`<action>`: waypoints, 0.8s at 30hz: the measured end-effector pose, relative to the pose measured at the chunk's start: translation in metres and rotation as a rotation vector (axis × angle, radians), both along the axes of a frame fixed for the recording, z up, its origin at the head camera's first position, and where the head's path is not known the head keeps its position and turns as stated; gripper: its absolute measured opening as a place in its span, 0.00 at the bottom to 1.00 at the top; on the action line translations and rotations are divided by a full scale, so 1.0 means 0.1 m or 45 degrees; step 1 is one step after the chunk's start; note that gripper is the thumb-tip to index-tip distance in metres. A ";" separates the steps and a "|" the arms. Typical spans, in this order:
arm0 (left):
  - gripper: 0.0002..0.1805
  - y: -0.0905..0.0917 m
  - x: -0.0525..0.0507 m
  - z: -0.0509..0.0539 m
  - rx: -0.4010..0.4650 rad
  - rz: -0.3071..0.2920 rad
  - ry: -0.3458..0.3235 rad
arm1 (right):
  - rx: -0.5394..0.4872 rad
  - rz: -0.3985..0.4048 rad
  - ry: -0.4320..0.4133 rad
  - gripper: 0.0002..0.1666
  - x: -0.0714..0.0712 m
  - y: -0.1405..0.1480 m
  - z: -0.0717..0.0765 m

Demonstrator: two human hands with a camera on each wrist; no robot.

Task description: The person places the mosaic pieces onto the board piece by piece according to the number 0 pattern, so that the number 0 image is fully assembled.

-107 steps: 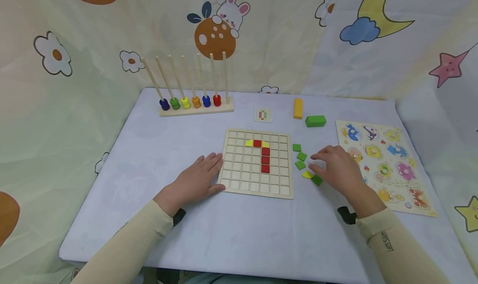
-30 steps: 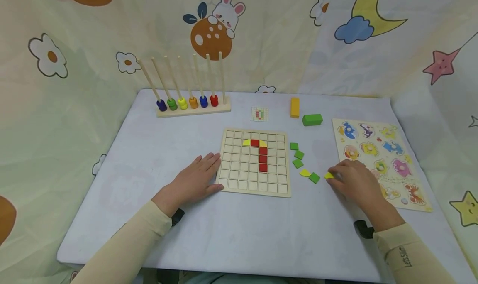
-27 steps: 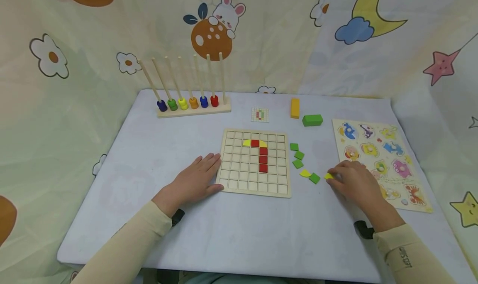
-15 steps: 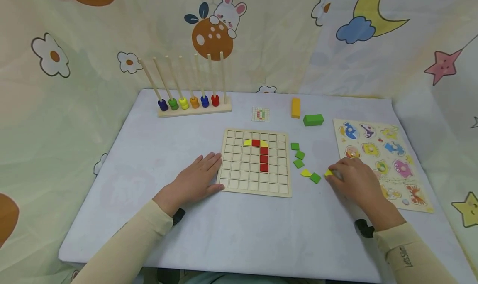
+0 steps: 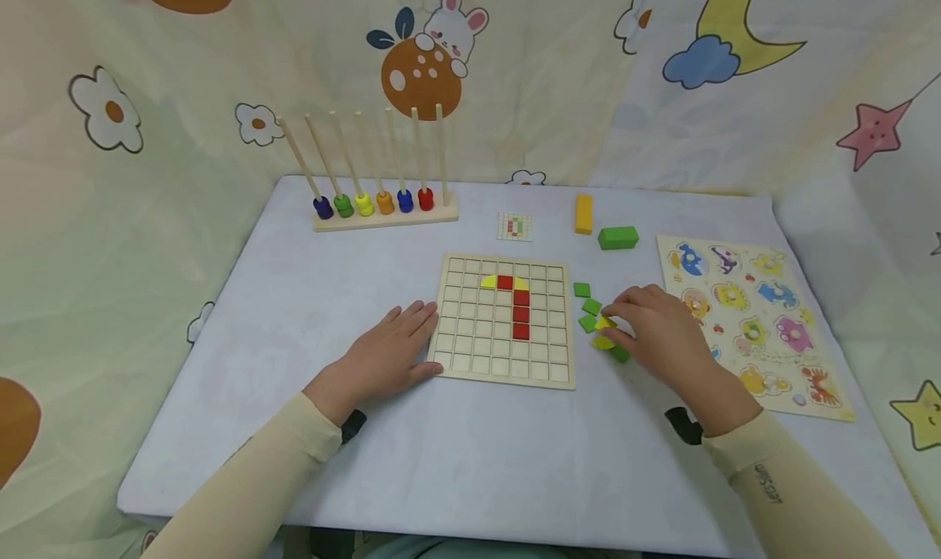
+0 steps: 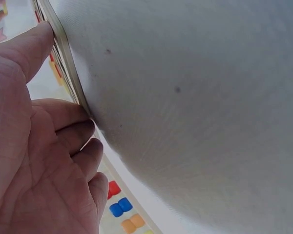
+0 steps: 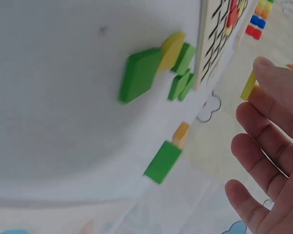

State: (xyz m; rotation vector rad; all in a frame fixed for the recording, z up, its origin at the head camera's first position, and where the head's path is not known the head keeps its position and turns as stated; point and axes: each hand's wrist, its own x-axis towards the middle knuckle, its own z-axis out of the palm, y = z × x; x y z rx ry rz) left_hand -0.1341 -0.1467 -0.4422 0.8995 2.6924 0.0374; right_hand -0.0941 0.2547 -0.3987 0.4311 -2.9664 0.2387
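Note:
A wooden grid board (image 5: 470,338) lies mid-table, with several red squares (image 5: 521,314) and two yellow curved pieces (image 5: 488,282) set in its cells. My left hand (image 5: 382,359) is stretched flat at the board's left edge; in the left wrist view the thumb and fingertips touch that edge. Between right thumb and forefinger I pinch a yellow tile (image 7: 249,87), seen nearly edge-on in the right wrist view. The right hand (image 5: 665,334) hovers above several loose green squares (image 5: 582,289) and one loose yellow curved piece (image 5: 601,342) right of the board.
Behind the board lies a small pattern card (image 5: 515,226). A bead stand with tall pegs (image 5: 382,219) stands back left. An orange block (image 5: 584,214) and a green block (image 5: 617,238) are back right. An animal puzzle board (image 5: 757,322) lies at the right.
The right hand was empty at first, then held the yellow tile beside the puzzle board. It has since carried the tile left over the loose pieces. The left hand stayed put.

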 end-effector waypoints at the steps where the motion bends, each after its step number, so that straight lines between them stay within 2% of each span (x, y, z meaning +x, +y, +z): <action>1: 0.50 0.00 0.00 0.00 -0.001 0.001 -0.002 | 0.004 0.013 -0.002 0.15 -0.02 -0.05 0.01; 9: 0.50 0.00 -0.02 -0.03 0.000 0.009 -0.014 | 0.010 0.150 -0.044 0.17 -0.18 -0.37 0.02; 19: 0.51 0.02 -0.02 -0.02 -0.017 0.034 -0.023 | -0.004 0.281 -0.062 0.20 -0.24 -0.57 -0.01; 24: 0.51 0.02 -0.02 -0.01 -0.019 0.029 -0.015 | -0.013 0.386 -0.035 0.19 -0.27 -0.62 -0.05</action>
